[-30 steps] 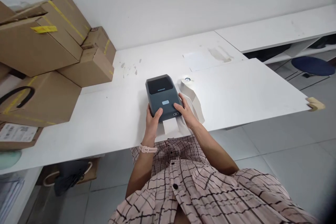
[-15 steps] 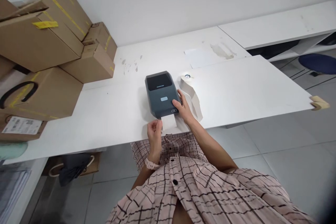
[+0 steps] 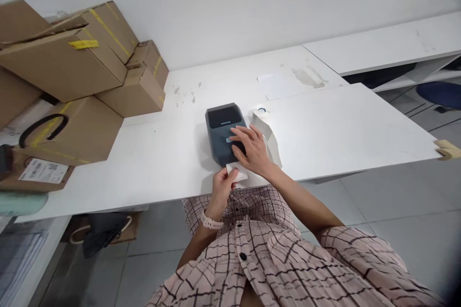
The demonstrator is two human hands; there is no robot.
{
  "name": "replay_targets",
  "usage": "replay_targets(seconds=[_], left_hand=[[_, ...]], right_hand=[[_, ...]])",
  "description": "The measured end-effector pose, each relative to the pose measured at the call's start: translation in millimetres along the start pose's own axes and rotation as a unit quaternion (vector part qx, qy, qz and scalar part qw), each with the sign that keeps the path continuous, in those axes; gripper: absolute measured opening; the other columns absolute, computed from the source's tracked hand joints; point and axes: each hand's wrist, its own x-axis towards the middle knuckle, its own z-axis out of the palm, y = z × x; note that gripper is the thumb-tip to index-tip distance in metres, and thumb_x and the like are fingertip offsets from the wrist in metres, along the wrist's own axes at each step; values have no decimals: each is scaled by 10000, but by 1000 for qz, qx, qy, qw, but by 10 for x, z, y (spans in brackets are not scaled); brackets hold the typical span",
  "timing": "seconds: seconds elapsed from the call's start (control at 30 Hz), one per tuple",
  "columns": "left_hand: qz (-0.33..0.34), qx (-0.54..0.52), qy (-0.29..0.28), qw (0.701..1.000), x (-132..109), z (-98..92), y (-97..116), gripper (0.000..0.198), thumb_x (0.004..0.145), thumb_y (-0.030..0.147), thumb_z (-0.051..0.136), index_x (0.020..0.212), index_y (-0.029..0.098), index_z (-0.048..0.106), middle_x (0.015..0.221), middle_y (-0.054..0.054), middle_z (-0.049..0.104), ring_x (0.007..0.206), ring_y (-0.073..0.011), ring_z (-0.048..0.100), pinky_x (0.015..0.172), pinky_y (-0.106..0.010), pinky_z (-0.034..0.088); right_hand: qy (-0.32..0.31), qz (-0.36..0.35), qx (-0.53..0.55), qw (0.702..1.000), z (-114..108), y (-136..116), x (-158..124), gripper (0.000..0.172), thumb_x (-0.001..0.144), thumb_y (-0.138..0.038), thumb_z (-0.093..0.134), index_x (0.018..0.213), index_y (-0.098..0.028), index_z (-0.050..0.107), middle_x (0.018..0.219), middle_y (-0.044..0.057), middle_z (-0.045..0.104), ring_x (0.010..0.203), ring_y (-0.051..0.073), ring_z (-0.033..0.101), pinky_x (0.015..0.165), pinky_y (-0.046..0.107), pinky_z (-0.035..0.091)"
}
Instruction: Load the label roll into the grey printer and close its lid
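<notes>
A dark grey label printer (image 3: 223, 132) stands on the white table (image 3: 324, 129) near its front edge. My right hand (image 3: 250, 148) lies flat on the printer's top front, fingers spread. A white label (image 3: 236, 172) sticks out of the printer's front slot. My left hand (image 3: 221, 187) pinches the label's near left corner, just below the printer. A roll of white label paper (image 3: 264, 120) stands to the right of the printer, its strip trailing toward me behind my right hand.
Several brown cardboard boxes (image 3: 72, 86) are stacked on the table's left side. A white sheet (image 3: 273, 84) lies at the back. A shelf unit (image 3: 392, 53) and a blue stool (image 3: 439, 93) stand to the right. A bag (image 3: 103, 230) sits on the floor under the table.
My left hand left the printer's front corner and took hold of the printed label. My right hand slid from the printer's right side onto its top.
</notes>
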Motion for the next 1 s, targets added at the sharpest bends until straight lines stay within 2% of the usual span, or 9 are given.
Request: replay_targets(seconds=[0.13, 0.23, 0.33, 0.43, 0.53, 0.73, 0.8, 0.93, 1.0], left_hand=[[121, 30, 121, 985, 31, -143, 12, 431, 890, 538, 601, 646, 183, 596, 596, 12, 543, 560, -110, 513, 546, -242, 417], [216, 29, 192, 957, 132, -166, 152, 342, 957, 493, 527, 1018, 203, 698, 1077, -69, 708, 1012, -183, 652, 842, -287, 521], [221, 26, 148, 964, 215, -108, 311, 495, 977, 526, 501, 1377, 247, 582, 1536, -69, 506, 1427, -227, 445, 1143, -347, 400], [218, 20, 91, 971, 247, -56, 479, 595, 979, 582, 464, 1474, 255, 516, 1612, -48, 421, 1496, -253, 366, 1215, -375, 334], [265, 5, 76, 961, 316, -70, 720, 611, 977, 601, 449, 1471, 249, 521, 1595, -45, 447, 1497, -256, 371, 1221, -384, 336], [307, 28, 100, 946, 835, -188, 1043, 593, 936, 448, 582, 1475, 229, 468, 1546, -107, 496, 1407, -262, 497, 1153, -398, 407], [250, 101, 136, 953, 1040, -201, 966, 637, 850, 328, 683, 1446, 209, 491, 1545, -138, 490, 1403, -283, 495, 1149, -409, 403], [152, 228, 89, 958, 1265, -192, 733, 694, 782, 257, 708, 1440, 206, 493, 1434, -150, 594, 1323, -323, 561, 1091, -462, 436], [154, 252, 84, 952, 1290, -192, 673, 705, 761, 248, 712, 1433, 217, 499, 1381, -137, 635, 1263, -322, 602, 1053, -454, 455]], right_hand=[[-16, -28, -67, 997, 73, -42, 24, 289, 999, -249, 496, 1285, -218, 528, 1066, 52, 762, 1111, 232, 667, 1186, 496, 260], [-35, -5, -38, 999, 92, -41, -34, 259, 1001, -327, 511, 1232, -223, 565, 1080, 64, 744, 1110, 246, 662, 1180, 518, 269], [-2, 80, 77, 994, 35, -24, -169, 398, 989, -426, 531, 1347, -253, 527, 1312, 98, 658, 1312, 296, 547, 1171, 543, 321], [37, 216, 219, 951, -68, -3, -278, 598, 983, -543, 513, 1520, -309, 390, 1586, 88, 425, 1480, 323, 366, 1203, 553, 319], [26, 275, 330, 903, -190, 30, -168, 678, 986, -612, 463, 1586, -350, 286, 1647, 46, 342, 1519, 322, 312, 1227, 570, 298], [32, 225, 329, 917, -248, 284, 712, 750, 958, -722, 408, 1597, -376, 225, 1638, 15, 353, 1511, 318, 329, 1219, 564, 299], [43, 195, 304, 932, -185, 383, 986, 777, 949, -751, 381, 1599, -359, 212, 1644, 20, 332, 1518, 319, 307, 1205, 549, 317], [52, 98, 164, 980, -16, 477, 1222, 674, 995, -625, 422, 1566, -282, 321, 1620, 77, 362, 1482, 327, 343, 1202, 513, 309], [-40, 42, 48, 997, 86, 485, 1214, 485, 1037, -417, 391, 1464, -210, 492, 1497, 126, 521, 1386, 316, 466, 1153, 482, 363]])
